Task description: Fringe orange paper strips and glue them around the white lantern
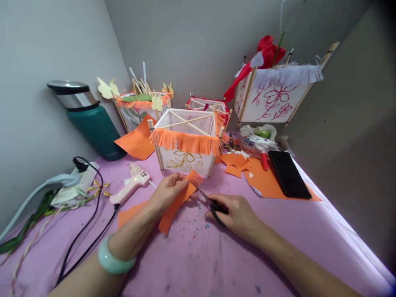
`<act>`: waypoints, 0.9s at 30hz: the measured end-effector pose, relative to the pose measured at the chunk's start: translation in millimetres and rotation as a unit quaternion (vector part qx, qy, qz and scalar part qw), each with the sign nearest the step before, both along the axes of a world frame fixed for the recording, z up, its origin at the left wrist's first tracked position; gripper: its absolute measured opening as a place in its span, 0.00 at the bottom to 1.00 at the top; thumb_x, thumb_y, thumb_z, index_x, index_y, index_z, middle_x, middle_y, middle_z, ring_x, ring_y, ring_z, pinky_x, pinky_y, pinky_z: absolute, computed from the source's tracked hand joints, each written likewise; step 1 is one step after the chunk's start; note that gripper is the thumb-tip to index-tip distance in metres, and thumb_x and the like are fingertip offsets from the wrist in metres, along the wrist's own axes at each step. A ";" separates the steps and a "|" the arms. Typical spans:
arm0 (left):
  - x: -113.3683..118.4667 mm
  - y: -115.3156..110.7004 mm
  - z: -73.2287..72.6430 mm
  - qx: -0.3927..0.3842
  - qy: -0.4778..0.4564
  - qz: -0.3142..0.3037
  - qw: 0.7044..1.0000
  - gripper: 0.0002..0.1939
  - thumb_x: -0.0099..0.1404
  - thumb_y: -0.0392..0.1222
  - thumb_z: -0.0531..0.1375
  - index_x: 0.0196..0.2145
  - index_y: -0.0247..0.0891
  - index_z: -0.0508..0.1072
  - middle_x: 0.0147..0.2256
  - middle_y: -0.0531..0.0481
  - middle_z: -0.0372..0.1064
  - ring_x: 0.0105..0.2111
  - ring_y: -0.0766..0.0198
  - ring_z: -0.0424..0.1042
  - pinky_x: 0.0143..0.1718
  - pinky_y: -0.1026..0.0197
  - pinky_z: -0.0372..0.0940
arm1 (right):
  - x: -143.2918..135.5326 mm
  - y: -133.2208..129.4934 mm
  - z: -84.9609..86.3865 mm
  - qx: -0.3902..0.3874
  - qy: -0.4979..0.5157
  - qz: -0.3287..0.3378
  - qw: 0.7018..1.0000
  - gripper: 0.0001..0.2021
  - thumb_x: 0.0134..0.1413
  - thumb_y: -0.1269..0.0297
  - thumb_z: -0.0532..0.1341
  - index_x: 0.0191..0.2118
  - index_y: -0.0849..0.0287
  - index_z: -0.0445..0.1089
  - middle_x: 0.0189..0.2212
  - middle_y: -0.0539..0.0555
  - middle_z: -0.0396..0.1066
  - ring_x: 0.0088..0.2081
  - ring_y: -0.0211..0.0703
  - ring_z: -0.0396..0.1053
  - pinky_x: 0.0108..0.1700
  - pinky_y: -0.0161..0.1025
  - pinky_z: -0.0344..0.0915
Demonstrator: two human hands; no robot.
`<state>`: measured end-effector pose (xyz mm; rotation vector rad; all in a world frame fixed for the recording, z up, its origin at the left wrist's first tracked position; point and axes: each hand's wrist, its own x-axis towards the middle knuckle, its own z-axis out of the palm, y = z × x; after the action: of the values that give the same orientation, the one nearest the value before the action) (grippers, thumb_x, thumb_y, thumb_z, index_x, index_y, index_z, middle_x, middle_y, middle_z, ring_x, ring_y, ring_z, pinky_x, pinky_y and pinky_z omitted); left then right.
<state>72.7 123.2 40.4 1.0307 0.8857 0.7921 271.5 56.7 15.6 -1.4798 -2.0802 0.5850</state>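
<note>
My left hand (171, 190) pinches a strip of orange paper (173, 210), whose far end is cut into a fine fringe. Black-handled scissors (219, 209) are in my right hand (238, 214), their blades at the fringed edge of the strip, close to my left fingertips. Just beyond my hands stands a stick-framed paper lantern (185, 161) with a drawn flower on its white side. Orange fringe (188, 141) runs along its front top edge and its right side.
A pink glue gun (131, 187) with its black cord lies left, near a power strip (76, 185) and a teal bottle (95, 128). Orange scraps (235, 163), an orange sheet (256, 177) and a phone (289, 174) lie right. A white-fringed lantern (275, 97) hangs above; others stand behind.
</note>
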 end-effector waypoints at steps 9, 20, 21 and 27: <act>-1.7 0.9 0.9 -0.004 0.004 0.005 1.000 0.14 0.55 0.45 0.64 0.30 0.37 0.62 0.23 0.48 0.74 0.24 0.60 0.76 0.26 0.62 0.69 | -1.2 -0.7 1.6 -0.001 -0.007 -0.005 1.000 0.09 0.50 0.60 0.66 0.36 0.57 0.73 0.24 0.46 0.69 0.25 0.35 0.62 0.27 0.30 0.55; 0.9 -3.3 3.2 0.003 0.004 -0.008 1.000 0.11 0.56 0.44 0.62 0.28 0.39 0.62 0.21 0.48 0.73 0.24 0.58 0.75 0.28 0.58 0.69 | 0.3 -1.1 1.9 0.012 -0.002 0.001 1.000 0.11 0.51 0.57 0.65 0.39 0.56 0.73 0.25 0.47 0.71 0.25 0.36 0.65 0.27 0.30 0.57; 0.9 -3.2 3.1 0.002 0.004 -0.008 1.000 0.11 0.56 0.44 0.62 0.28 0.39 0.62 0.21 0.48 0.73 0.23 0.58 0.75 0.28 0.59 0.69 | 0.3 -0.9 1.6 0.013 -0.001 0.002 1.000 0.11 0.51 0.57 0.64 0.39 0.56 0.73 0.25 0.47 0.71 0.25 0.36 0.65 0.27 0.30 0.57; 0.7 -3.1 1.8 0.010 -0.011 -0.013 1.000 0.11 0.57 0.43 0.61 0.29 0.37 0.62 0.21 0.48 0.73 0.23 0.59 0.75 0.27 0.58 0.69 | 0.0 -0.8 0.7 0.005 0.001 -0.001 1.000 0.10 0.51 0.59 0.65 0.38 0.57 0.73 0.25 0.47 0.71 0.26 0.36 0.65 0.27 0.30 0.56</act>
<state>73.4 120.1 42.2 1.0469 0.8456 0.7912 271.5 55.9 16.3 -1.4750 -2.0777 0.5752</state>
